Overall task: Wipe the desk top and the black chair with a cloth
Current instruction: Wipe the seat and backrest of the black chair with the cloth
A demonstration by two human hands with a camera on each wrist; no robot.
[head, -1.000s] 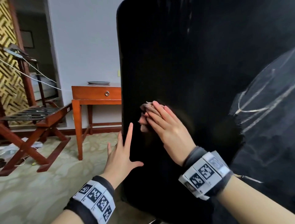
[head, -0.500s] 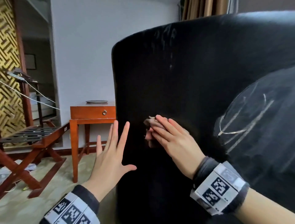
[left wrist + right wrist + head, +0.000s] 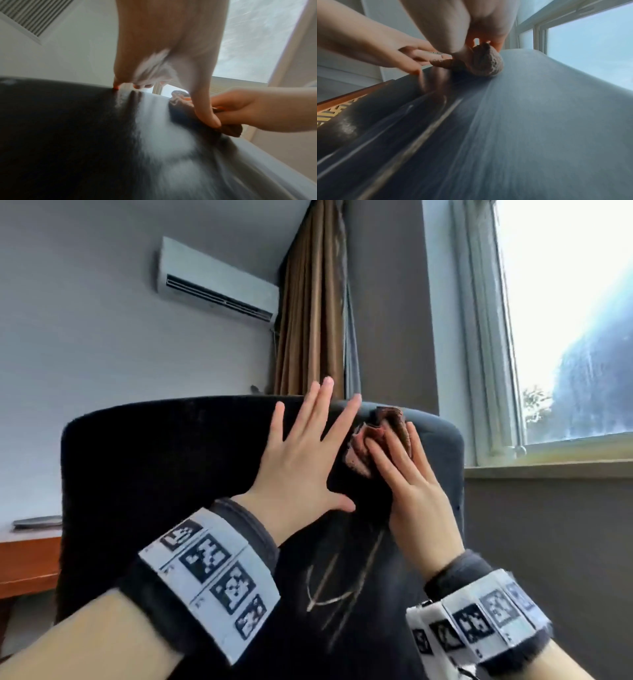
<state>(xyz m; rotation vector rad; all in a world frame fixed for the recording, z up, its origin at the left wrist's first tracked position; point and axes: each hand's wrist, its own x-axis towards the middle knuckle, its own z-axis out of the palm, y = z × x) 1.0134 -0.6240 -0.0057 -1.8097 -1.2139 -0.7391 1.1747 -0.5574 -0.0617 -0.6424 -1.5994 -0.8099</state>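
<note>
The black chair (image 3: 171, 474) fills the lower head view, its back facing me. My right hand (image 3: 407, 474) holds a bunched brown cloth (image 3: 390, 419) against the chair back, just under its top edge. Its fingers lie over the cloth (image 3: 484, 63) and the thumb is tucked against it. My left hand (image 3: 301, 460) lies flat on the chair back right beside the cloth, fingers spread and reaching the top edge. Pale scratch-like marks (image 3: 342, 594) show on the chair below my hands. Both wrist views are blurred.
A wooden desk (image 3: 27, 559) with a flat dish (image 3: 37, 522) stands behind the chair at the left. A window (image 3: 565, 320) and its sill (image 3: 548, 467) are at the right, a brown curtain (image 3: 315, 302) and an air conditioner (image 3: 215, 285) above.
Both hands have slid up the chair back to near its top edge, the cloth with the right. The left hand now lies flat on the chair. My view has tilted upward.
</note>
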